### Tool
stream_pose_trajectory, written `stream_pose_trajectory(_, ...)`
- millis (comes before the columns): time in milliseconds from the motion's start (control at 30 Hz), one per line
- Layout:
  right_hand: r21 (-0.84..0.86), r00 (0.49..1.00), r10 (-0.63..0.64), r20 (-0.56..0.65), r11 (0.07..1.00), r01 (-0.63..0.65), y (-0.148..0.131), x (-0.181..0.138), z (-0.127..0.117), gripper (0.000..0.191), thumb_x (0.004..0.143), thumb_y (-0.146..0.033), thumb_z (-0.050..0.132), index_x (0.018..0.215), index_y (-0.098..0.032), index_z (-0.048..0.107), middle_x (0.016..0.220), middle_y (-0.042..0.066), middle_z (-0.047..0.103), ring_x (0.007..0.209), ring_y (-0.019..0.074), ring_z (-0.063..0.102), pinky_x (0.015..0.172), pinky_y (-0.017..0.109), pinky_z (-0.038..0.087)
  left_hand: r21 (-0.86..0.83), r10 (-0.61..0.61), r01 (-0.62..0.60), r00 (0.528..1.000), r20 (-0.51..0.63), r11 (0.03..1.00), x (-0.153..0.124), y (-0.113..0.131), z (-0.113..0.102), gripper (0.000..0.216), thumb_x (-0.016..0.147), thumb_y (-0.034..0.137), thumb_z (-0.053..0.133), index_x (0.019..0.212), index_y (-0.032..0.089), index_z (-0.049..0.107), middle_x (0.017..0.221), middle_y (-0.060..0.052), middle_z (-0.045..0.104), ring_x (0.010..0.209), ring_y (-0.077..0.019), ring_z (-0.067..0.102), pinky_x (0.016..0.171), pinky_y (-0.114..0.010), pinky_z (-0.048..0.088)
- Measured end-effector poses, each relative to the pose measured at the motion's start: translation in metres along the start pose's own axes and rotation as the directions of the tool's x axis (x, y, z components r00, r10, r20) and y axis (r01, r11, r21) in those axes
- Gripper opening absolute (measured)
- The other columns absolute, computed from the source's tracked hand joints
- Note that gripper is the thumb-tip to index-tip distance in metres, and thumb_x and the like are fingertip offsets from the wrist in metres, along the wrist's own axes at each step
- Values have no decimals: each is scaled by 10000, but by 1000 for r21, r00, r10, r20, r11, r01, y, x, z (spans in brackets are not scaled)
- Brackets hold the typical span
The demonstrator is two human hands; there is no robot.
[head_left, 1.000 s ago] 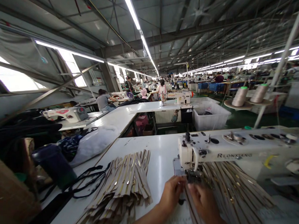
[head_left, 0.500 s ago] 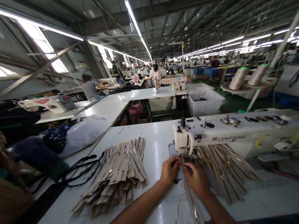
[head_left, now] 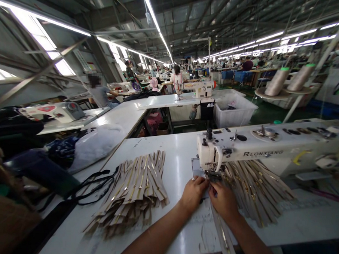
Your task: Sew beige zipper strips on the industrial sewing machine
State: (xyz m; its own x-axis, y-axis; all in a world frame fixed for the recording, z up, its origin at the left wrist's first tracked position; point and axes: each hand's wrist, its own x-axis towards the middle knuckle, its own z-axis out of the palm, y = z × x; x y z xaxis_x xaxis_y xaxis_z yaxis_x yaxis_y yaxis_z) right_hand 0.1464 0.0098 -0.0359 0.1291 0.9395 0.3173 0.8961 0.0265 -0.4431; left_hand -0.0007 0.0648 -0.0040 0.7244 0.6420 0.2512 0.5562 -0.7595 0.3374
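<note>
Evidently, the zip (head_left: 223,229) lies just before the needle end of the machine (head_left: 243,148), its upper end hidden by fingers, its length trailing down toward the near edge of the surface (head_left: 182,237). It is a long, narrow, grey-beige tape, nearly straight, with a paler, shiny line along it and a bright glint low down. The left hand (head_left: 194,193) has its fingertips drawn together on the upper end; the right hand (head_left: 223,201) pinches the tape beside them, close under the machine. Left of the machine lies a fanned pile (head_left: 135,192) of similar tapes with gold-coloured lines; a second pile (head_left: 257,198) spreads beneath and in front of the machine's arm.
</note>
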Motion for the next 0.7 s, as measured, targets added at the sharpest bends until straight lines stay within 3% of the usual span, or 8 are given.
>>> stream_pose_trajectory(567, -20, 1000, -13, 7, 1000, 13, -2, 1, -3, 288, 866, -170, 456, 991, -186, 715, 873, 68, 721, 768, 201, 671, 682, 305, 497, -56, -45, 46, 999, 27, 997, 9, 4, -5, 210, 912, 104, 517, 1059, 168, 653, 1013, -82, 600, 980, -221, 524, 884, -343, 480)
stream_pose_trajectory(700, -92, 1000, -20, 20, 995, 22, -4, 1, -4, 320, 875, -162, 431, 1031, -186, 709, 896, 70, 719, 735, 199, 672, 644, 306, 494, -45, -30, 31, 999, 15, 998, 11, 2, -3, 218, 918, 103, 504, 1071, 167, 646, 1001, -80, 596, 984, -222, 521, 886, -352, 484)
